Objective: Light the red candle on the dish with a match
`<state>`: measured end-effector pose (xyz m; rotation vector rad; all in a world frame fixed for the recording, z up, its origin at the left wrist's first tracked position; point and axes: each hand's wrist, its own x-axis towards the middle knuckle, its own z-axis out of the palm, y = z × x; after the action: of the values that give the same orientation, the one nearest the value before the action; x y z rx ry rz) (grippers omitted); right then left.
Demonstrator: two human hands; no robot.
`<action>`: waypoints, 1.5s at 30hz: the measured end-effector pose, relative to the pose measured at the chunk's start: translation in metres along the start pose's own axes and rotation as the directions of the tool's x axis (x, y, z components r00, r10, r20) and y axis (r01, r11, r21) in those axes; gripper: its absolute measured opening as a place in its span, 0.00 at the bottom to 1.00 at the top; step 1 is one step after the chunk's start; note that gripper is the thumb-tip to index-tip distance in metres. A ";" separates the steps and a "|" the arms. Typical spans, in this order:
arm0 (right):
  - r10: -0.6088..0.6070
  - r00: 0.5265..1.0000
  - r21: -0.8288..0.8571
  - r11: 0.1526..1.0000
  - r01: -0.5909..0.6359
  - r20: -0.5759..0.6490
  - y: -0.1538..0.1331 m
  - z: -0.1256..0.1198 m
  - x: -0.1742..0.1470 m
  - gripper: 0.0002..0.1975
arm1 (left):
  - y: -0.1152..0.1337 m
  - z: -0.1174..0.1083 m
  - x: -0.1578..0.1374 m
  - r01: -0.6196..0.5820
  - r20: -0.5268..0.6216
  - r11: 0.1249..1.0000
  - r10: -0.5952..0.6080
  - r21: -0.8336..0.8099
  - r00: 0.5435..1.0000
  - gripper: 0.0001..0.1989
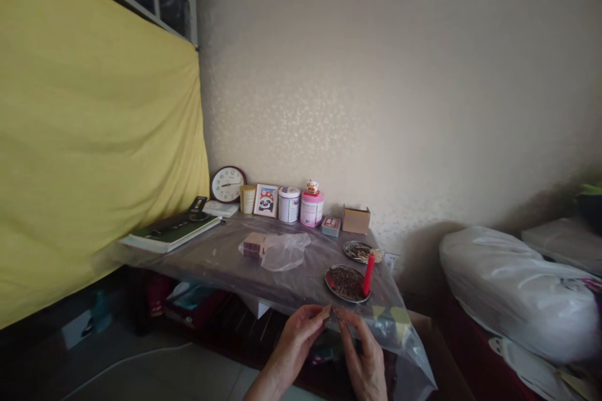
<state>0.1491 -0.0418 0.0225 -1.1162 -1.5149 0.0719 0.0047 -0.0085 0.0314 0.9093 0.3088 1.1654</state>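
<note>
Head view: fine fingertip work is judged to be in hand, at the near edge of the table (202, 261). A small tan piece (327, 312) is pinched between thumb and index finger of the left hand (301, 332). The right hand (362, 351) is brought in close, its thumb and fingertips bunched next to the piece; whether anything is gripped there cannot be told. The piece is located between the two hands, in front of the nearer plate; its identity can't be made out. For the next move, a light pinch and steady wrists are judged to be called for, as little surface is offered to the fingers.

Materials: tabletop is covered by clear, wrinkled plastic film, draped over the front edge. Nearer round, shiny-rimmed plate (357, 301) is filled with dark, grainy-looking matter. A smooth, red, cylindrical candle (369, 274) is stood at its right side, slightly tilted, no flame seen. Farther round plate (347, 255) is heaped with thin, pale sticks (364, 252). To the left, a brown, blocky, grid-lined stack (254, 245) is flanked by a crumpled, translucent plastic bag (286, 252). Behind, an open, tan cardboard box (356, 220) is set near the wall.
</note>
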 end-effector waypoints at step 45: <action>-0.188 0.982 -0.102 0.978 0.185 -0.024 -0.007 -0.002 0.005 0.07 | -0.002 -0.002 0.001 0.009 -0.030 1.000 -0.008 0.027 1.000 0.08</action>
<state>0.1471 -0.0439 0.0310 -1.0428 -1.5999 -0.1516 0.0051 -0.0069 0.0282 0.9136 0.3530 1.1705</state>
